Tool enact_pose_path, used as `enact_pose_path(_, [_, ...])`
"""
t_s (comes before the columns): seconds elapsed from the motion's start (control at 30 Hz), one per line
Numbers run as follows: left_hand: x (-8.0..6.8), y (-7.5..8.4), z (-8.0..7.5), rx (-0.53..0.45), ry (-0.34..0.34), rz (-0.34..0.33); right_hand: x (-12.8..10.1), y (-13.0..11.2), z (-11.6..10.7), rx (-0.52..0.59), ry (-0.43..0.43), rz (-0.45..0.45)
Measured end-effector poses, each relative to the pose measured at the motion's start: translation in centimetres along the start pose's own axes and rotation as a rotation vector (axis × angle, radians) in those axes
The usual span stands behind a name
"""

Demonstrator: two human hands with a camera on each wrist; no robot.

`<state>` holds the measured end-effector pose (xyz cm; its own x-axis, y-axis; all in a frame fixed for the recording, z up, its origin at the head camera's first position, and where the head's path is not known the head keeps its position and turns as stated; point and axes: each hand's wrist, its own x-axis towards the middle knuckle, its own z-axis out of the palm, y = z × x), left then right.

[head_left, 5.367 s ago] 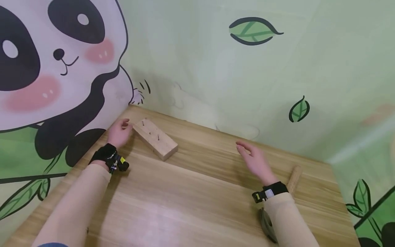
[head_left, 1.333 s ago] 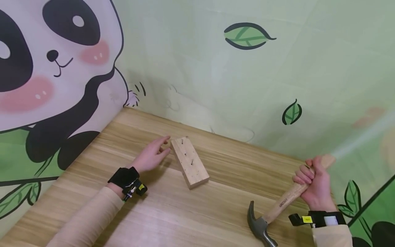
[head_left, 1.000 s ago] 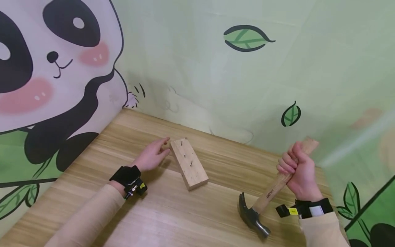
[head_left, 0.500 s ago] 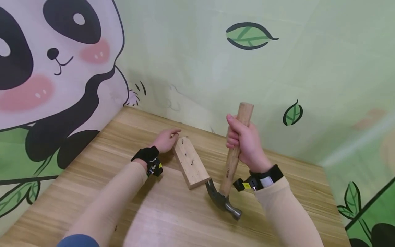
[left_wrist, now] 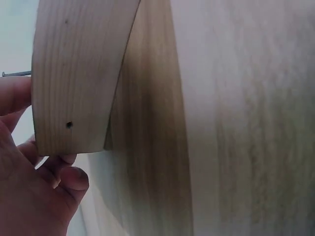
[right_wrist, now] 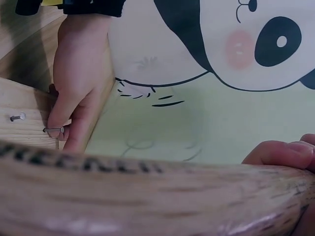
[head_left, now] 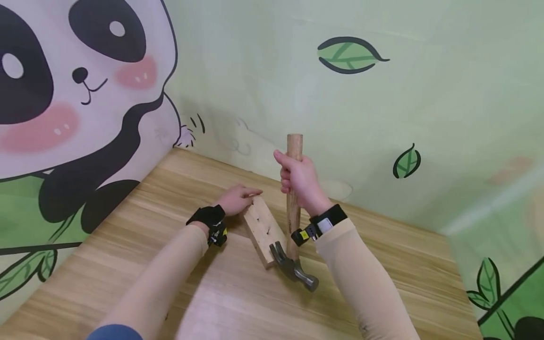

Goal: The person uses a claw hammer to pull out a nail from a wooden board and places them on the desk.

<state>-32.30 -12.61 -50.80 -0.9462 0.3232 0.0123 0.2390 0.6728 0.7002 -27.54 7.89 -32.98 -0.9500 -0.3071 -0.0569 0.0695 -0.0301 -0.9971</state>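
Note:
A pale wooden block (head_left: 260,227) with a few nails (head_left: 267,231) standing in its top lies on the wooden table (head_left: 170,208). My left hand (head_left: 244,196) grips the block's far end; in the left wrist view its fingers (left_wrist: 59,174) curl round the block (left_wrist: 78,73), close to a nail (left_wrist: 15,73). My right hand (head_left: 297,178) grips the wooden handle of a claw hammer (head_left: 294,212) held upright. Its steel head (head_left: 294,271) hangs just above the table beside the block's near end. The right wrist view shows the handle (right_wrist: 147,196) close up, the left hand (right_wrist: 78,78) and two nails (right_wrist: 53,130).
Walls with a panda picture (head_left: 76,94) and green leaves (head_left: 348,49) close off the table's far left corner. The table's bare surface stretches left of and in front of the block.
My right hand has picked up the hammer from the table's right side and swung it left to the block, handle now upright. The left hand has slid the block out of the corner and holds its far end.

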Motion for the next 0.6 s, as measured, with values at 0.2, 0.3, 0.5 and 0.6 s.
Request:
enact_pose_path(0.2, [0.5,0.1,0.7,-0.007,0.015,0.043,0.9,0.3,0.4,0.003,0.02,0.023])
enact_pose_path(0.3, [0.9,0.2,1.2,-0.006,0.043,0.027,1.3,0.4,0.6,-0.005,0.018,0.032])
enact_pose_path(0.5, [1.5,-0.2,2.2,-0.01,0.034,0.023,1.8,0.5,1.3,-0.015,0.035,0.009])
enact_pose_path(0.6, [1.4,-0.6,2.2,-0.001,0.034,0.057,2.0,0.4,1.9,-0.019,0.05,-0.005])
